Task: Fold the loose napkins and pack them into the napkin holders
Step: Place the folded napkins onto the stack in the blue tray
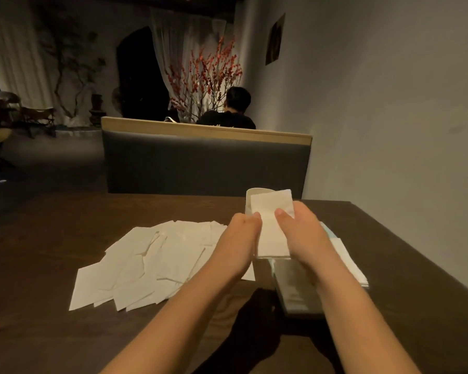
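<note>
Both hands are raised over the dark wooden worktop [65, 333], holding one white napkin [270, 225] between them. The left hand [243, 230] grips the napkin's left edge with its fingers curled round it, and the right hand [297, 228] pinches the right side, its thumb lying on the face of the paper. The napkin stands nearly upright, its upper part showing above the fingers and its lower edge hanging between the wrists. Just behind it stands a pale napkin holder [250, 197], only its rim and left wall visible past the paper. To the left, a heap of loose napkins [152, 260] lies spread flat and overlapping on the worktop, reaching up to the left forearm. Under the right forearm rests a dark, flat tray-like object [295, 287], and beside it, on the right, a neat stack of white napkins [346, 260] with a pale blue edge showing at its far end. Beyond the worktop is a grey padded bench back [206, 163] with a wooden top rail, and behind that a seated person in dark clothing [227, 118] facing away, next to red-berried branches [206, 68].
</note>
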A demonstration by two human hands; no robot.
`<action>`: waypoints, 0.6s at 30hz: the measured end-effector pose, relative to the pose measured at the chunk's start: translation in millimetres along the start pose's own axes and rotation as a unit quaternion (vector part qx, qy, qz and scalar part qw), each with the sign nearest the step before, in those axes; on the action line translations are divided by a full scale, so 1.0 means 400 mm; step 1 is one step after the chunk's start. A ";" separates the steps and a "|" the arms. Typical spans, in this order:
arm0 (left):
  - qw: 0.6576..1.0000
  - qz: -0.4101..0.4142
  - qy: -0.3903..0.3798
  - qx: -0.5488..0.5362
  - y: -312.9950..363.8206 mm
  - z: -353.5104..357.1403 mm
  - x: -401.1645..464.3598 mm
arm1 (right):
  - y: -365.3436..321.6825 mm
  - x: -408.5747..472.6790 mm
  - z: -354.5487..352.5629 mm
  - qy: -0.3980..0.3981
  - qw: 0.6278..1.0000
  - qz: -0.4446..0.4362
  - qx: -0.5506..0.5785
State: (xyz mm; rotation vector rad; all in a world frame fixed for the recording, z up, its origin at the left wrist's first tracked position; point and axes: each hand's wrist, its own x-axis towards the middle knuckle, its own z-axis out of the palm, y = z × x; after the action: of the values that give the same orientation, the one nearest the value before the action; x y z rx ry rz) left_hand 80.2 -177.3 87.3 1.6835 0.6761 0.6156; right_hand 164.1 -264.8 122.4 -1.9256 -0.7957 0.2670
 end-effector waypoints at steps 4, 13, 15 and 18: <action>0.999 0.029 0.017 -0.034 0.043 0.066 0.024 | 0.047 0.034 -0.173 0.081 0.995 0.032 0.038; 0.999 0.024 -0.022 0.003 -0.035 0.184 0.048 | 0.178 0.060 -0.233 0.004 0.987 0.138 -0.078; 1.000 0.019 -0.022 0.001 -0.050 0.200 0.046 | 0.192 0.065 -0.227 -0.013 0.985 0.138 -0.103; 0.999 -0.007 -0.034 -0.019 -0.073 0.212 0.056 | 0.215 0.080 -0.218 -0.028 0.980 0.126 -0.149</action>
State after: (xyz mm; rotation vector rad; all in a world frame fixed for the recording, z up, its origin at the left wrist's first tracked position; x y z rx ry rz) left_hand 152.7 -213.6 42.7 1.6554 0.6236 0.5560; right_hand 267.9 -332.1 95.1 -2.3156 -0.6538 0.3743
